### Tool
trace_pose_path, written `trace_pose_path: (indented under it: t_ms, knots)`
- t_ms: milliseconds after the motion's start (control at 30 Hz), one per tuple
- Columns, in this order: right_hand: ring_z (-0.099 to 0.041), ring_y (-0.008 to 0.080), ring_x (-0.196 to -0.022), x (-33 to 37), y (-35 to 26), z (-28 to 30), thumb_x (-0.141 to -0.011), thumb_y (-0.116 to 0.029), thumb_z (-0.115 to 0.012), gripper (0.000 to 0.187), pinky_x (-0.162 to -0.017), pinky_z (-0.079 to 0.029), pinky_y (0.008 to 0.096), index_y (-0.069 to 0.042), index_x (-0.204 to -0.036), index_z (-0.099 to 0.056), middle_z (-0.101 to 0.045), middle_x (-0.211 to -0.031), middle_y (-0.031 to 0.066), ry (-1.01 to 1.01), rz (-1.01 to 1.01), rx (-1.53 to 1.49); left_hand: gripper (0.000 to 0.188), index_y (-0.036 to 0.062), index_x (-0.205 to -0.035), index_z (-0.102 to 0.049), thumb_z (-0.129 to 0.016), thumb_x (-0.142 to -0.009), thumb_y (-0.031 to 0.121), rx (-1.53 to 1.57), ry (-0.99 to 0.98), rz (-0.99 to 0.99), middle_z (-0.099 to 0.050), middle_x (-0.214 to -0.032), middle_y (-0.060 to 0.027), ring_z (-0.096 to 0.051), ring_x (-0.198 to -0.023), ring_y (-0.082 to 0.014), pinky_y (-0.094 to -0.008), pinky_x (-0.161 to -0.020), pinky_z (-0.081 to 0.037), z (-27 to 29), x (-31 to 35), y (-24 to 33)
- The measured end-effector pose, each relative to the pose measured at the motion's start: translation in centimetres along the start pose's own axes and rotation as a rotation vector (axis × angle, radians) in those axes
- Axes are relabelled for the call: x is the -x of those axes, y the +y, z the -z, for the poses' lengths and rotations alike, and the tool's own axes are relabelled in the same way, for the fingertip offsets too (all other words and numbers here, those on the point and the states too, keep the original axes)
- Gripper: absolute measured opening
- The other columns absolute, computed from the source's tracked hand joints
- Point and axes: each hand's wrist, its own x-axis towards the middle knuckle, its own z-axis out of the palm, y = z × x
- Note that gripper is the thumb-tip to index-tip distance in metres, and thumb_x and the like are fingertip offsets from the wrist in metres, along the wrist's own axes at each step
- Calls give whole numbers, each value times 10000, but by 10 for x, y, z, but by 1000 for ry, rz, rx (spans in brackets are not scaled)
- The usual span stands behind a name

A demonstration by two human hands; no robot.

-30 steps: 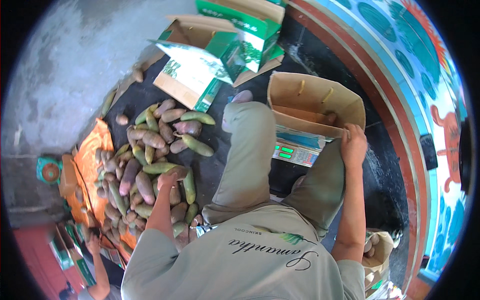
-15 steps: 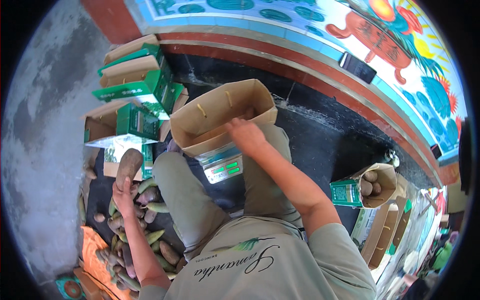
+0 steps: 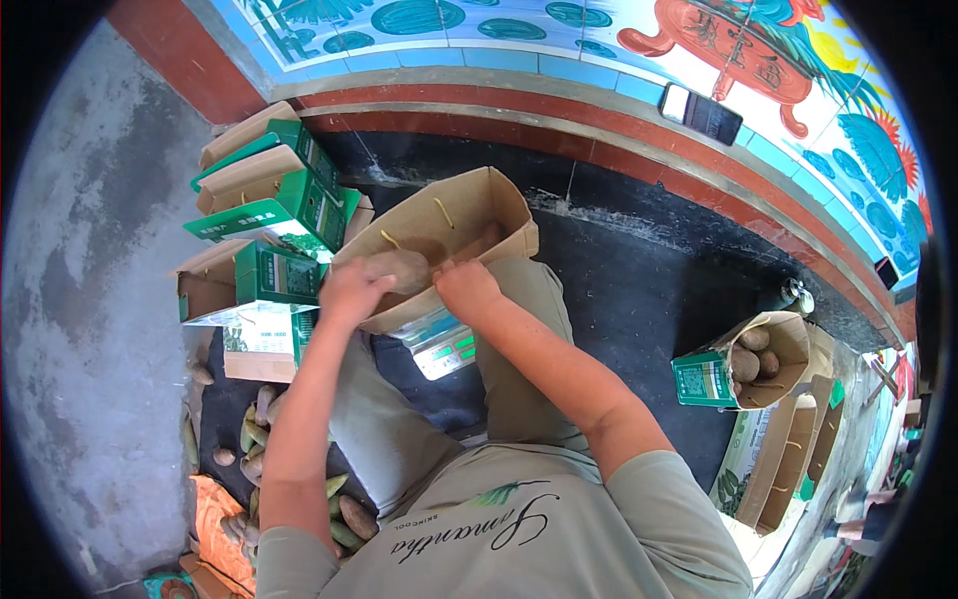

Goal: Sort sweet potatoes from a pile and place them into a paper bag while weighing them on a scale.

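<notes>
My left hand [image 3: 349,292] is closed round the end of a large brown tuber [image 3: 404,270]. It holds the tuber in the mouth of an open cardboard box [image 3: 486,205] with yellow cord handles. At the near rim of this box my right hand [image 3: 466,288] has its fingers bent over the cardboard. Deeper in, towards the right end, a brownish tuber [image 3: 487,240] shows in part. Under the box, between my knees, is a digital scale [image 3: 445,357] with lit green displays.
Open green boxes [image 3: 279,205] stand at the left. Green, purple and brown tubers [image 3: 254,434] lie by my left leg, near an orange sheet [image 3: 222,529]. At the right are a filled box [image 3: 704,379] and folded cartons [image 3: 778,459]. A phone [image 3: 702,113] rests on the wall ledge.
My left hand has brought the brown tuber from above the pile up and right into the box. My right hand has moved slightly down and left to the near rim.
</notes>
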Motion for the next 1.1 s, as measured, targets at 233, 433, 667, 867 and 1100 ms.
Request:
trace_pose_path:
  t_ms: [233, 433, 667, 867, 1100]
  knots:
    - [-646, 256, -765, 1, -4, -1, -773, -128, -549, 158, -663, -499, 363, -68, -884, -643, -621, -860, 114, -19, -20, -26, 550, 35, -1054, -588, -641, -724, 471, -6, -194, 184, -605, -1084, -189, -569, -1040, -318, -408, -858, -459, -61, -40, 18]
    - [-632, 255, -712, -4, -9, -1, -760, -127, -548, 150, -618, -504, 370, -60, -881, -604, -596, -825, 105, 0, 35, -32, 467, -2, -1006, -631, -576, -796, 411, 78, -231, 158, -601, -1094, -191, -559, -1051, -329, -414, -884, -448, -117, -50, -17]
    - [-637, 236, -768, -8, -12, -2, -794, -142, -531, 144, -688, -468, 377, -80, -909, -593, -605, -858, 86, -22, -45, 60, 307, 66, -927, -668, -492, -856, 308, 101, -182, -64, -640, -955, -170, -597, -936, -329, -423, -837, -455, -81, -34, -5]
    - [-635, 247, -756, -7, -9, -1, -787, -129, -533, 109, -681, -478, 374, -73, -867, -583, -597, -844, 94, -28, -46, 73, 224, 33, -921, -640, -558, -840, 226, 441, 489, -78, -643, -864, -166, -624, -804, -317, -378, -721, -481, -2, 36, -38]
    - [-640, 263, -759, -7, -12, -3, -786, -121, -533, 111, -656, -496, 374, -66, -868, -585, -596, -859, 109, -64, -32, 73, 220, -11, -833, -596, -537, -837, 201, 34, 423, 348, -622, -837, -212, -597, -793, -370, -457, -707, -459, -66, 173, -222]
